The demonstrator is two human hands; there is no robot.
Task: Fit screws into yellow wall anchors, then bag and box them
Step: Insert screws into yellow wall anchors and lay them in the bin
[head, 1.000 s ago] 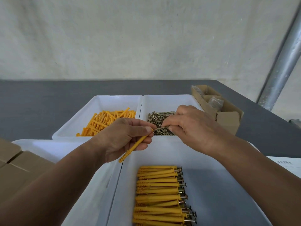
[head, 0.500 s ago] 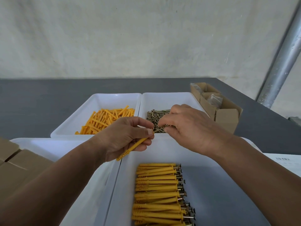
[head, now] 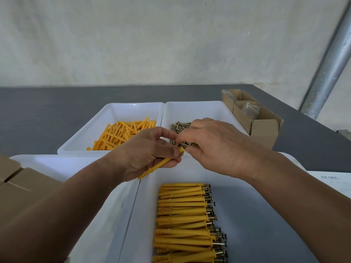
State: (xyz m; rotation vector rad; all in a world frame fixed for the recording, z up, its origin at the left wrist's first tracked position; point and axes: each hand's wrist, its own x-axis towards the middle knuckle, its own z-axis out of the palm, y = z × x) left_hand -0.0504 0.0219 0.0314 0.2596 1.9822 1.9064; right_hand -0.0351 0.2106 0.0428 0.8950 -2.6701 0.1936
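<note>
My left hand point(head: 146, 152) pinches a yellow wall anchor point(head: 160, 164), which slants down to the left. My right hand point(head: 214, 147) meets the anchor's upper end, its fingertips curled round a screw that is almost wholly hidden. Behind the hands, one white tray point(head: 117, 111) holds loose yellow anchors point(head: 121, 133) and another white tray point(head: 199, 109) holds loose screws point(head: 178, 128). The near white tray point(head: 266, 224) holds a neat row of several anchors with screws fitted point(head: 184, 221).
An open cardboard box point(head: 264, 128) with clear bags inside stands at the back right on the dark table point(head: 38, 114). Brown cardboard boxes point(head: 17, 188) lie at the left. A fourth white tray point(head: 57, 166) sits under my left arm. A metal pole point(head: 330, 63) rises at right.
My right hand has closed in on the left hand, and the screw shaft that showed between them is now almost wholly out of sight at the anchor's end.
</note>
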